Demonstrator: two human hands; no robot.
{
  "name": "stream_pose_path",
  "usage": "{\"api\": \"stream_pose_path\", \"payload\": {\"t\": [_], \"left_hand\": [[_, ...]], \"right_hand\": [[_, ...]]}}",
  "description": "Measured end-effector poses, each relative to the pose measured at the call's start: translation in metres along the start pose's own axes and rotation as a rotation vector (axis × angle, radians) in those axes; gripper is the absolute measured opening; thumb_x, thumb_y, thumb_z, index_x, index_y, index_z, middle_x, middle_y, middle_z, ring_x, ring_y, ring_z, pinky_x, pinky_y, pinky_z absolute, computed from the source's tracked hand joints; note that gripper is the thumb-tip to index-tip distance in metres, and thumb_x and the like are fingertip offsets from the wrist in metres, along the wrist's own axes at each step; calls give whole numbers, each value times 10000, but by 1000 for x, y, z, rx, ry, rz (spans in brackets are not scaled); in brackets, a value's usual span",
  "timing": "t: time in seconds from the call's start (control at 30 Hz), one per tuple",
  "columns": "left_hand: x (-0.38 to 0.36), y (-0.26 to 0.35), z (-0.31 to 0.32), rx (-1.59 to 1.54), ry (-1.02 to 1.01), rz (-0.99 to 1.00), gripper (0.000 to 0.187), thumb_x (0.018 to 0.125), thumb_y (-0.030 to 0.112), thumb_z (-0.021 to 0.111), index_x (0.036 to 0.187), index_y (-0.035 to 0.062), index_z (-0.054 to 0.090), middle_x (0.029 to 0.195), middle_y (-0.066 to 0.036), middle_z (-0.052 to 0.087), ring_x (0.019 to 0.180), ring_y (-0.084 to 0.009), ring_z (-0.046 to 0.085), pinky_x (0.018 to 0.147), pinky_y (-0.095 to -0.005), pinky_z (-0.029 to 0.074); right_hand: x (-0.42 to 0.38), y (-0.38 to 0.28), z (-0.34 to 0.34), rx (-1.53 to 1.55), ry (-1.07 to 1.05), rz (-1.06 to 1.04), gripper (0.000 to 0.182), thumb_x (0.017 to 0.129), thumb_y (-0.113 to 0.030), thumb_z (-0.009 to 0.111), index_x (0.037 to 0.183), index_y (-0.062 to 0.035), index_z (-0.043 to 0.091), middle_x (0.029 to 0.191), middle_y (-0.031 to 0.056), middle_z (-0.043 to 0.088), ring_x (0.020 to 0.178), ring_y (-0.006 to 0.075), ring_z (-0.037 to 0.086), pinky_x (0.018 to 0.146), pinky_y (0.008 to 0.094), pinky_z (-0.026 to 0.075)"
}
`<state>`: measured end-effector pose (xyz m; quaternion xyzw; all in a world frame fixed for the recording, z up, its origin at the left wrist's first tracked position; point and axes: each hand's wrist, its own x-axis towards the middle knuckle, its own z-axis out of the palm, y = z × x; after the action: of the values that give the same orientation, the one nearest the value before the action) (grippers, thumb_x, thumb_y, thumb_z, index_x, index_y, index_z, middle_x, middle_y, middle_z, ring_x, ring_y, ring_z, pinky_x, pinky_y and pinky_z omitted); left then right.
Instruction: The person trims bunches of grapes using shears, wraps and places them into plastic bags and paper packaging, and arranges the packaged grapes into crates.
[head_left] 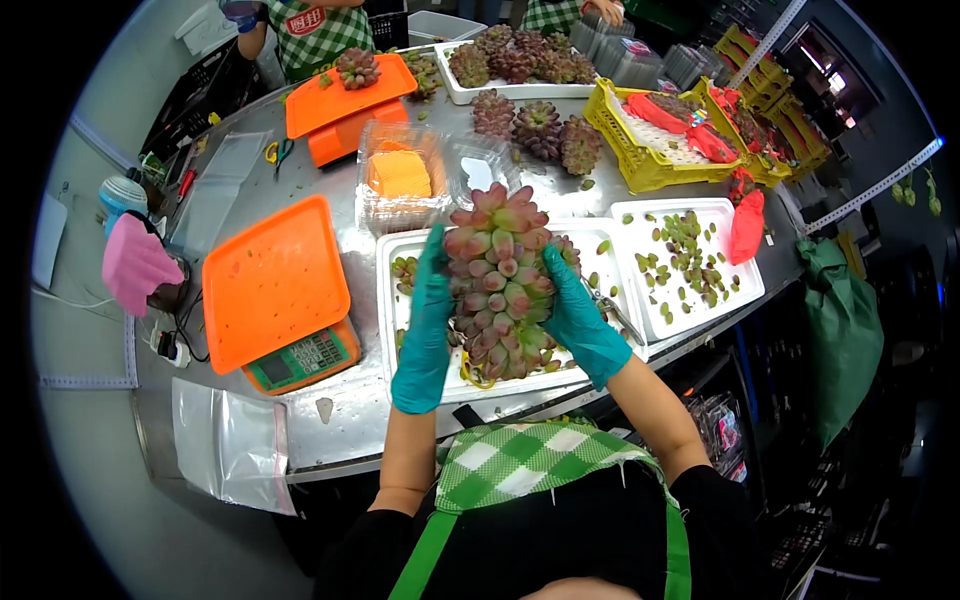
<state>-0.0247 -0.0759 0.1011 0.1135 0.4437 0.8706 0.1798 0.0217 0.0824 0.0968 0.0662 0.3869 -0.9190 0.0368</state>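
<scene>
Between my two gloved hands I hold a large pink-green succulent cluster [500, 285] above a white tray [392, 330]. My left hand [428, 320] presses against its left side, the palm turned inward. On the right side my right hand [582, 320] closes around the cluster, in a teal glove too. Loose leaves lie in the tray beneath, and scissors with a yellow handle [475, 372] rest partly hidden under the plant. Further metal blades show near my right hand.
An orange scale [280, 285] stands at left, with a plastic bag [235, 445] at the table edge. Clear plastic boxes [400, 215] sit behind the tray. A second white tray [735, 215] holds leaves at right. Yellow crates [640, 170] and more succulents [538, 130] are farther back. Co-workers stand opposite.
</scene>
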Motion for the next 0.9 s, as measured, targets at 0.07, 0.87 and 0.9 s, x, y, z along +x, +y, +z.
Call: {"api": "stream_pose_path", "payload": {"t": [0.07, 0.87, 0.9], "left_hand": [[-4, -3, -11, 81, 109, -19, 625, 833, 476, 416, 1307, 105, 245, 1287, -95, 342, 1108, -239, 435, 914, -334, 386], [-27, -55, -29, -545, -114, -210, 803, 758, 659, 327, 1312, 86, 222, 1302, -120, 325, 1165, -274, 372, 956, -421, 339], [-28, -54, -29, -531, -95, -215, 802, 757, 656, 335, 1316, 94, 212, 1308, -115, 320, 1169, -274, 368, 957, -426, 336]], "right_hand": [[-2, 3, 5, 61, -17, 33, 529, 842, -427, 443, 1250, -106, 342, 1192, 61, 452, 1069, 189, 465, 900, 333, 402], [-5, -78, 46, -2077, 293, -436, 291, 692, -213, 664, 954, -104, 603, 835, 89, 549, 792, 198, 545, 699, 305, 436], [-4, -78, 46, -2031, 246, -592, 330, 705, -246, 653, 997, -110, 585, 884, 107, 528, 837, 220, 526, 724, 317, 427]]}}
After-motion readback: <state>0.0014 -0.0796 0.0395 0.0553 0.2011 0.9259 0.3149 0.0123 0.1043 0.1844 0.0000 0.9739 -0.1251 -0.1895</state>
